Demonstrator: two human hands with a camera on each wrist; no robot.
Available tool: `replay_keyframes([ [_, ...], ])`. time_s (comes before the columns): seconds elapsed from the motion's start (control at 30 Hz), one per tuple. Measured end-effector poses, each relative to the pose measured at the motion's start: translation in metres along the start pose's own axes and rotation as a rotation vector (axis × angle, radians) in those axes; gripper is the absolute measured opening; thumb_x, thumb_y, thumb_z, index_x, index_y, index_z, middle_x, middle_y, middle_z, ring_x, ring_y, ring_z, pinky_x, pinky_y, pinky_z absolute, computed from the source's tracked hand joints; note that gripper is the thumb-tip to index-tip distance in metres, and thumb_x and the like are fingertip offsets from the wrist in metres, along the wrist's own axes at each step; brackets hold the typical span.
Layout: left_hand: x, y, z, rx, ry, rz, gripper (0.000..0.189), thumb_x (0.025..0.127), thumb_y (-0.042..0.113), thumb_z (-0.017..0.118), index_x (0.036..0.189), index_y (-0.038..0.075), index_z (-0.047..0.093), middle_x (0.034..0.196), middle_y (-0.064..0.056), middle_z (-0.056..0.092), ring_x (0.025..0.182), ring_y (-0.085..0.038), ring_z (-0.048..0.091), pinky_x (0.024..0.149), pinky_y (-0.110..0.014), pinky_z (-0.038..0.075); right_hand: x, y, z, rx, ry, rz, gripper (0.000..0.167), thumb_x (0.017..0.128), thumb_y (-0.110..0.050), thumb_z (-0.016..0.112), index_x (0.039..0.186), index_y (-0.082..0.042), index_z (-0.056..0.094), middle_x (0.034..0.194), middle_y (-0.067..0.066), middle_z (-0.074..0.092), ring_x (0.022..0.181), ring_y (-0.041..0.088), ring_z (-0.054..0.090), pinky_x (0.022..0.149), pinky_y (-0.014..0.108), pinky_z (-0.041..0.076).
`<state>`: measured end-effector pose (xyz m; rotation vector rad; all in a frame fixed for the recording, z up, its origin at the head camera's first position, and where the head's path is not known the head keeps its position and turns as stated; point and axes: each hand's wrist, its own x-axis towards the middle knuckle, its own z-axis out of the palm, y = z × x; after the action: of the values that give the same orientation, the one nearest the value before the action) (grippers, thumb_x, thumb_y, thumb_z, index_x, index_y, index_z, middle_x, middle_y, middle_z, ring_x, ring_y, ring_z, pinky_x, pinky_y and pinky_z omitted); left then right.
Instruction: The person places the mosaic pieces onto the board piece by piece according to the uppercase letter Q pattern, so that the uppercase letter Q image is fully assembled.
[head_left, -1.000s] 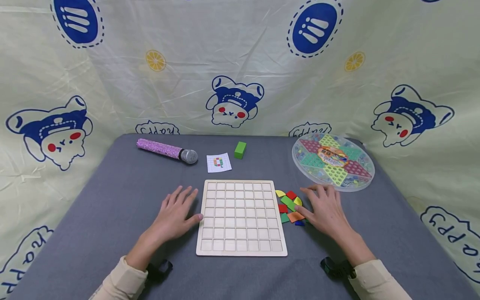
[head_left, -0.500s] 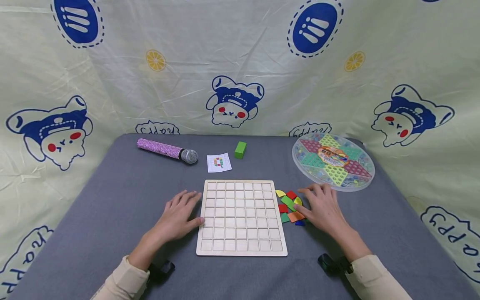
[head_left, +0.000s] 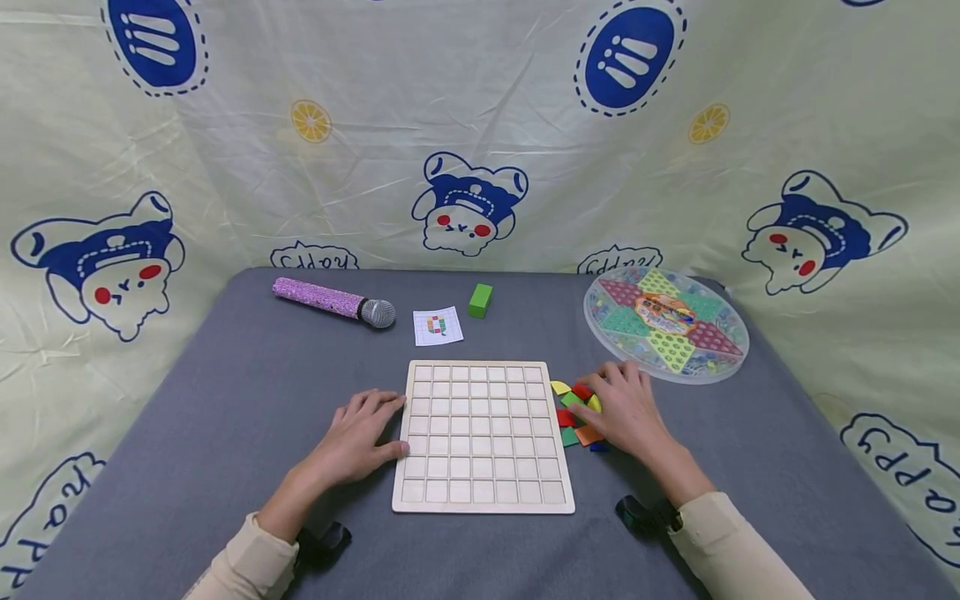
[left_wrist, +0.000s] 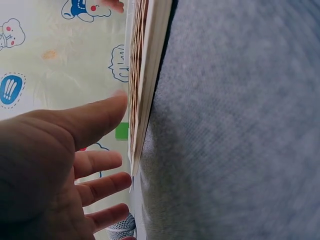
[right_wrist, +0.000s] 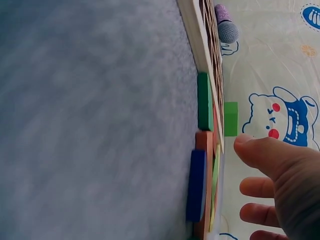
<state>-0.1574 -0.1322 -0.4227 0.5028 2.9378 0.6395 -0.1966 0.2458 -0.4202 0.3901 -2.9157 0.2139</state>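
A pale wooden board [head_left: 483,435] with a square grid lies flat in the middle of the table. At its left edge is my left hand [head_left: 358,439], thumb tip over the rim and fingers extended. My right hand [head_left: 628,414] hovers over small coloured blocks heaped along the board's right edge, its fingers loosely bent with nothing seen between them. Among these are a red block [head_left: 566,418], an orange block [head_left: 588,435] and a yellow curved piece [head_left: 560,387]. The right wrist view shows a blue block [right_wrist: 196,185] and a dark green block [right_wrist: 204,101] beside the board.
Behind the board lie a small card [head_left: 438,326] with a coloured pattern, a green block [head_left: 481,301] and a glittery purple microphone [head_left: 330,301]. A round Chinese checkers set [head_left: 667,324] sits at the back right. A printed curtain [head_left: 480,100] hangs behind the grey-covered table [head_left: 300,375].
My right hand has moved left, further over the coloured blocks, covering part of the light green one. My left hand has shifted slightly toward the board, its fingertips now nearer the edge.
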Motion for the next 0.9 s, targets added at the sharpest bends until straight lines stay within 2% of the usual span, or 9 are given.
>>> replay_keyframes([
  [0.3, 0.002, -0.004, 0.001, -0.03, -0.018, 0.036, 0.063, 0.086, 0.032, 0.068, 0.141, 0.011, 0.045, 0.146, -0.008, 0.041, 0.136, -0.034, 0.03, 0.101, -0.057, 0.029, 0.011, -0.009, 0.006, -0.001, 0.015, -0.002, 0.042, 0.082, -0.046, 0.07, 0.106, -0.012, 0.07, 0.108, 0.013, 0.057, 0.103, 0.034, 0.041, 0.089, 0.052, 0.03],
  [0.5, 0.004, -0.006, 0.002, -0.054, -0.035, 0.053, 0.063, 0.086, 0.031, 0.068, 0.141, 0.012, 0.044, 0.149, -0.007, 0.038, 0.138, -0.034, 0.028, 0.102, -0.059, 0.027, 0.015, -0.011, 0.011, -0.023, 0.054, -0.008, 0.035, 0.082, -0.043, 0.071, 0.1, -0.013, 0.072, 0.102, 0.012, 0.058, 0.099, 0.032, 0.041, 0.087, 0.051, 0.03],
  [0.9, 0.006, -0.008, 0.001, -0.083, -0.086, 0.043, 0.067, 0.087, 0.03, 0.067, 0.145, 0.013, 0.039, 0.154, -0.005, 0.033, 0.144, -0.036, 0.021, 0.107, -0.06, 0.021, 0.019, -0.015, 0.018, -0.056, 0.055, 0.006, 0.032, 0.081, -0.039, 0.072, 0.098, -0.012, 0.072, 0.102, 0.012, 0.059, 0.098, 0.033, 0.043, 0.085, 0.05, 0.03],
])
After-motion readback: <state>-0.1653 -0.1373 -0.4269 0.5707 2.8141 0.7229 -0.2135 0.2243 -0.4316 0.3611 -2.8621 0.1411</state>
